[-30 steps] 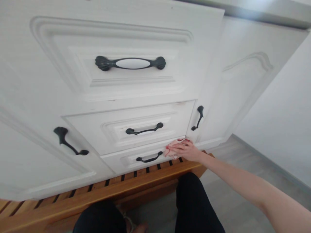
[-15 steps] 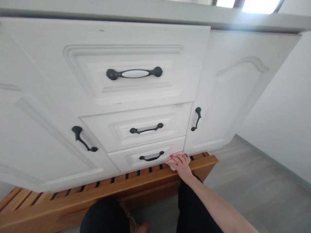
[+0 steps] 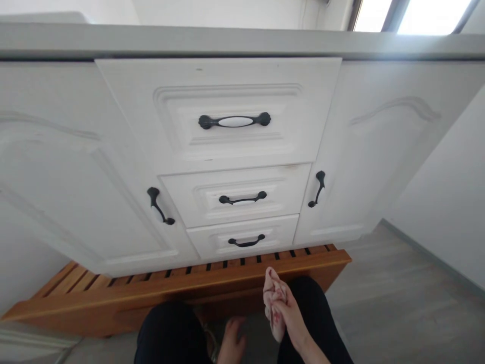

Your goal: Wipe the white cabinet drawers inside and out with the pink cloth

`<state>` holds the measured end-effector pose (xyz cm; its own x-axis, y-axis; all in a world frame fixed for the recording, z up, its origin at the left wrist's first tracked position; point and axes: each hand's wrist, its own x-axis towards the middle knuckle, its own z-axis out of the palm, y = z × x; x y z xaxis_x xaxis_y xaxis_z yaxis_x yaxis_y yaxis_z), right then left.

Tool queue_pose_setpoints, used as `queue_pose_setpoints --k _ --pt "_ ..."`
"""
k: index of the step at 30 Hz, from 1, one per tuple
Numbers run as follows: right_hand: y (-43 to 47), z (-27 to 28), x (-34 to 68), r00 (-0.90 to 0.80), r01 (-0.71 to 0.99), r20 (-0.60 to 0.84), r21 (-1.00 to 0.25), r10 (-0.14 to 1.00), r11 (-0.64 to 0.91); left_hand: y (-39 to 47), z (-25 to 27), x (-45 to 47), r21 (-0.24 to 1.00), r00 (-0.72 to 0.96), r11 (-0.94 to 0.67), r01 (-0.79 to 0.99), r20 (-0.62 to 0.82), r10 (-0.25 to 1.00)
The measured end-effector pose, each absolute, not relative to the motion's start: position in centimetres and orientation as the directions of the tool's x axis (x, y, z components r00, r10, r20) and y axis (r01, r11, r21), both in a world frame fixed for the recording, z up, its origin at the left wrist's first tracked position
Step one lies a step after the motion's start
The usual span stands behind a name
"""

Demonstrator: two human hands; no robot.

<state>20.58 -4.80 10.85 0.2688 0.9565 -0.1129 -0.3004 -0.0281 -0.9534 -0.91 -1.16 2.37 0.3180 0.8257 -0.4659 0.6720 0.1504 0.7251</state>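
Gripping, in right hand point(image 3: 292, 314), a soft pale-pink fabric cloth w/ red patches point(image 3: 269, 298). Fingers clamped on it, w/ thumb laid across; bunched into a crumpled, elongated wad, w/ folds poking out above & below the grip. Can't make out every fingertip, partly lost in folds. To the side, left hand point(image 3: 232, 341), blurry & cut off by bottom edge; seemingly curled, but can't tell whether w/ fingers together or apart. Flanking both, black-trousered left leg point(image 3: 170, 333) & right leg point(image 3: 314, 313), also cut off, the latter partly hidden behind right hand.

Just beyond, a honey-brown slatted wooden shelf point(image 3: 227, 279): smooth front rail, dark gaps btwn slats, rear edge hidden under the cabinet. Above, a stack of white moulded-panel drawers: top drawer point(image 3: 227, 146), middle drawer point(image 3: 273, 210), bottom drawer point(image 3: 282, 230), all shut. On top drawer, a dark metal handle w/ white oval inset point(image 3: 235, 122) & a few small marks; along middle drawer's upper edge, a brownish smudge. Either side, white left door point(image 3: 76, 202) & right door point(image 3: 379, 162), w/ arched grooves & curved dark handles; left door cut off by frame edge.

Farther out: pale grey slab top point(image 3: 208, 40), grey wood-look floor point(image 3: 405, 288), plain white wall point(image 3: 447, 202). Up top right, a window point(image 3: 428, 15), overexposed, cropped. Up top left, a pale round-cornered shape point(image 3: 45, 17), hard to identify.
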Motion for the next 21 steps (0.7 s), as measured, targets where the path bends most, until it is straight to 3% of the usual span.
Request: queue_pose_setpoints --k 3,6,9,12,16,19,21 --pt "-7.2 11.9 19.2 0.089 -0.653 -0.422 -0.709 0.902 -0.267 -1.3 3.6 0.0 0.812 0.319 0.217 0.541 -0.438 0.841" --pt "-8.4 13.6 18.8 -0.153 -0.712 -0.448 -0.568 0.881 -0.412 -1.4 6.8 0.8 0.917 0.314 0.211 0.339 -0.322 0.893" --pt "-8.5 15.3 19.0 -0.104 -0.716 -0.382 -0.612 0.918 -0.336 -1.9 11.3 1.2 0.917 0.098 -0.044 0.395 0.006 0.995" --pt "-7.9 16.7 18.9 -0.013 -0.652 -0.282 -0.725 0.959 -0.222 -2.8 14.5 1.6 0.855 0.105 -0.197 0.480 0.167 0.980" --pt "-7.2 18.2 18.1 -0.015 -0.426 -0.157 -0.892 0.987 -0.149 -3.4 14.2 2.7 0.902 0.202 -0.207 0.379 0.137 0.970" --pt "-7.1 18.8 17.6 -0.070 -0.275 -0.102 -0.954 0.992 -0.118 -3.1 12.7 2.9 0.991 0.201 0.069 0.118 -0.092 0.975" --pt "-7.1 18.6 17.7 -0.073 -0.175 -0.090 -0.979 0.993 -0.101 -2.7 12.4 2.6 0.958 0.330 0.285 -0.032 -0.259 0.907"
